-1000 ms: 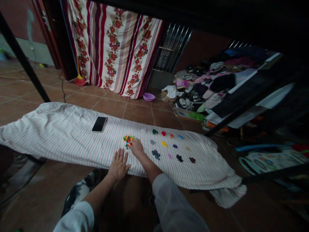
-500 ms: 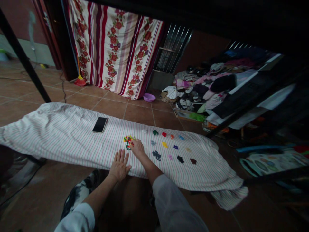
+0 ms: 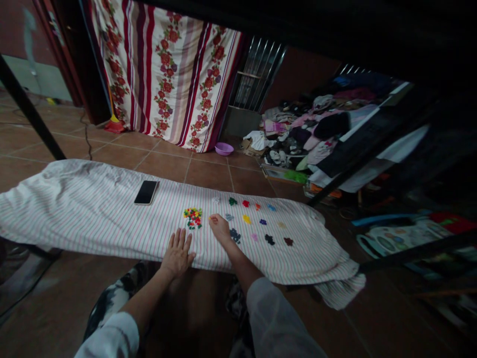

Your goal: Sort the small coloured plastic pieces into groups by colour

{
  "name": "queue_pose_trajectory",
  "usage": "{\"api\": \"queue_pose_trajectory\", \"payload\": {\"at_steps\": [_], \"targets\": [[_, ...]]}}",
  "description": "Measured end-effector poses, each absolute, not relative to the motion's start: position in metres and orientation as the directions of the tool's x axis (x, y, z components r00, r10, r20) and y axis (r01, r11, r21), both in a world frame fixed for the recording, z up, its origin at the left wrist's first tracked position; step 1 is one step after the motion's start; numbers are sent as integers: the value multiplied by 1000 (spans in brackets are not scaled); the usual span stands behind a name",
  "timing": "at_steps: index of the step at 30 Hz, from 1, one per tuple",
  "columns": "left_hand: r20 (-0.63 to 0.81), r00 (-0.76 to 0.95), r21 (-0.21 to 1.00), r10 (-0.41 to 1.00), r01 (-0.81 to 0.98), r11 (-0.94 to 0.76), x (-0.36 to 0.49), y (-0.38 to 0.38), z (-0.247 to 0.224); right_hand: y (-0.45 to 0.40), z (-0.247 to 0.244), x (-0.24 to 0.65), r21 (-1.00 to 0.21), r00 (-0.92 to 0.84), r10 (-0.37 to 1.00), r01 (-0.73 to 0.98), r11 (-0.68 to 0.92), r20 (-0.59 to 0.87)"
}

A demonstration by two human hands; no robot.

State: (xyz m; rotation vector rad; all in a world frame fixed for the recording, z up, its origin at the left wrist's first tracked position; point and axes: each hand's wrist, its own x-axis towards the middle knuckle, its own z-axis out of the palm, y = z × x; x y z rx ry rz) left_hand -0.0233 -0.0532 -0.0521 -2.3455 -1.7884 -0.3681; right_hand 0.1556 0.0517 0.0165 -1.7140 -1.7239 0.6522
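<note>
My left hand (image 3: 178, 253) lies flat with fingers spread on the striped cloth (image 3: 112, 219), just below a mixed pile of small coloured pieces (image 3: 193, 218). To the right of that pile, my right hand (image 3: 219, 227) is closed in a pinch above the cloth; what its fingertips hold is too small to name. Beyond it are small single-colour heaps, among them a green one (image 3: 233, 201), a yellow one (image 3: 246, 219), a dark grey one (image 3: 234, 235), a black one (image 3: 270, 239) and a brown one (image 3: 288, 241).
A phone (image 3: 146, 192) lies on the cloth at the left. Behind the table are a flowered curtain (image 3: 164, 74), a purple basin (image 3: 224, 148) and heaped clothes (image 3: 298, 129). Dark metal bars (image 3: 30, 107) slant past both sides.
My right hand has moved right, off the mixed pile, with its fingers pinched. My left hand stays flat on the cloth. The whole view has shifted slightly.
</note>
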Motion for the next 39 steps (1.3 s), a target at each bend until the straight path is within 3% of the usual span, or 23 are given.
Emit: {"api": "queue_pose_trajectory", "payload": {"at_steps": [12,21,39], "targets": [[275,264,-6,924,962,-273,-25,-54,-49,51,10,245,-741,249,961,667,-80,120],[317,277,-27,907,959,-283,-27,-54,-51,59,24,308,-626,483,870,710,-323,99],[352,289,-54,890,956,-289,-29,-55,-54,90,6,332,-546,445,895,758,-356,34]]}}
